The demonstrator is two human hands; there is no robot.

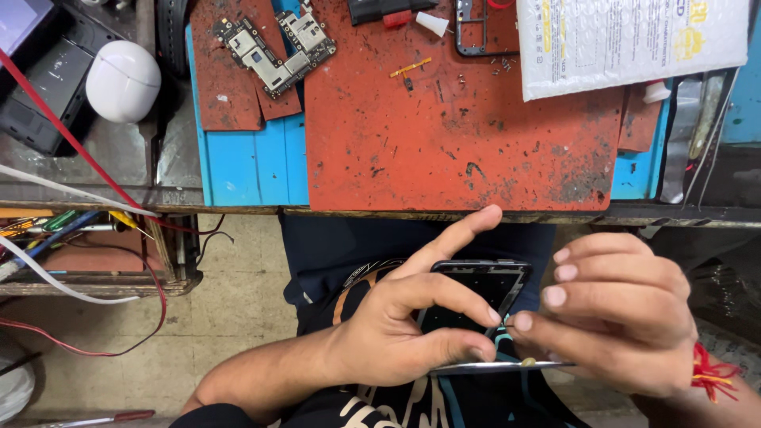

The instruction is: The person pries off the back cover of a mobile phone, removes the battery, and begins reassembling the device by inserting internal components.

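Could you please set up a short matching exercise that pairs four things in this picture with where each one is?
Things:
1. phone frame
2. circuit boards
3. white rounded case
4. padded envelope

Places:
A. top right of the bench
B. far left, beside a dark device
C. between the left hand and right hand
D. top of the bench, left of centre

Pairs: 1-C, 2-D, 3-B, 4-A

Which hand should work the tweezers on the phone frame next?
Right. The right hand already pinches the tweezers beside the phone frame; the left hand is busy gripping and steadying that frame.
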